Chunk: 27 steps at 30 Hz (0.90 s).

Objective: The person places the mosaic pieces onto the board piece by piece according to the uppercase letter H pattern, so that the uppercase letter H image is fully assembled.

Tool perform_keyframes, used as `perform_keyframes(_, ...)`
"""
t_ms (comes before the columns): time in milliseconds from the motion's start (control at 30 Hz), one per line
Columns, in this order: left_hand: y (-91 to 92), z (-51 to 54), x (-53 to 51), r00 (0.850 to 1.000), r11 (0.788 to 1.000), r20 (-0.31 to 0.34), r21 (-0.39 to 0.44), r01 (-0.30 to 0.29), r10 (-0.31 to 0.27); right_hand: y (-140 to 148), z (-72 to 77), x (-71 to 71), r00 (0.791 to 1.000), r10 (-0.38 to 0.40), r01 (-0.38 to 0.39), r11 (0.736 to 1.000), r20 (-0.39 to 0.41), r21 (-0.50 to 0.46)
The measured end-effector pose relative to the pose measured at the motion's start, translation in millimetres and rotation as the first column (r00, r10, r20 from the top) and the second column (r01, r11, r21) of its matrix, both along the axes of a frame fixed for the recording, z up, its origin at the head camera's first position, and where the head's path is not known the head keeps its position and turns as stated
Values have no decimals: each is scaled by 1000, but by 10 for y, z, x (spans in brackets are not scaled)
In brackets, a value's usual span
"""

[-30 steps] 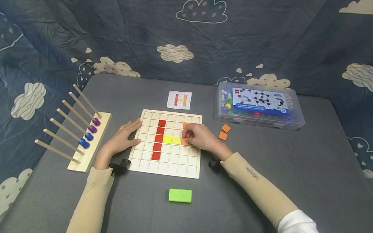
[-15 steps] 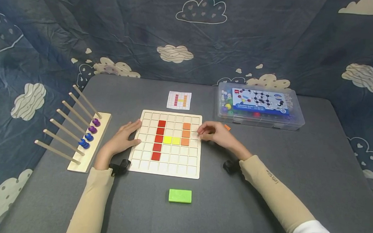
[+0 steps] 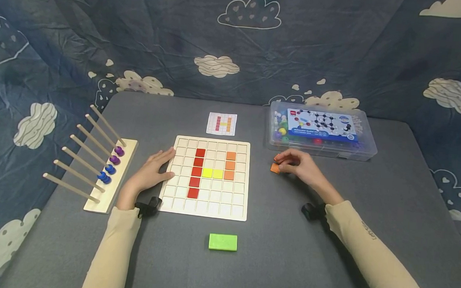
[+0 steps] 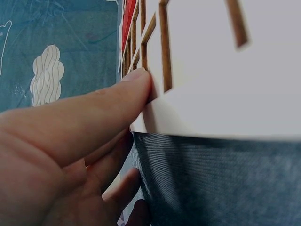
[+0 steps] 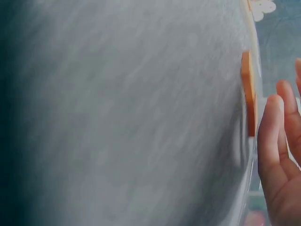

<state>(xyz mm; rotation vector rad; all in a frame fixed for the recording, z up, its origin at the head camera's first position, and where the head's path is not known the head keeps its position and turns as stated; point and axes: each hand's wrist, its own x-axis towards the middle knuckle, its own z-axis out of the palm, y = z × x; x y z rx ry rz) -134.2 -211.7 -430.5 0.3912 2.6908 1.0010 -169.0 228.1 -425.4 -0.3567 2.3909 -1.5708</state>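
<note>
A pale wooden grid board (image 3: 212, 204) lies on the grey table. It holds a column of red tiles (image 3: 195, 172), two yellow tiles (image 3: 212, 173) and three orange tiles in a column (image 3: 229, 165). My left hand (image 3: 146, 174) rests at the board's left edge with extended fingers; in the left wrist view its thumb (image 4: 113, 101) touches the rim. To the right of the board, my right hand (image 3: 300, 168) hovers over two loose orange tiles (image 3: 275, 168), partly covering the farther one. In the right wrist view, its fingers look apart from the orange tiles (image 5: 249, 94).
A small pattern card (image 3: 221, 124) lies behind the board. At the back right stands a clear plastic molecular model box (image 3: 322, 132). On the left is a peg stand (image 3: 111, 178) with blue and purple beads. A green block (image 3: 222, 242) lies in front of the board.
My right hand has left the orange column on the board and moved right to the loose orange tiles. My left hand and the board have stayed in place.
</note>
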Motion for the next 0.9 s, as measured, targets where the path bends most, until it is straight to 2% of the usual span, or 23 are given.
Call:
perform_keyframes(133,7,13,5,1000,1000,5,-11,2,-2,62,-7,25,999,-27,28,999,-19,40)
perform_keyframes(367,9,4,8,1000,1000,-6,-4,-2,2,29,-5,35,999,-23,28,992,-42,120)
perform_keyframes(633,17,4,7,1000,1000,-11,-7,2,-2,-61,-17,28,992,-5,40,959,-125,280)
perform_keyframes(900,11,25,6,1000,1000,-12,1,9,-9,-122,-19,35,987,33,17,951,-157,309)
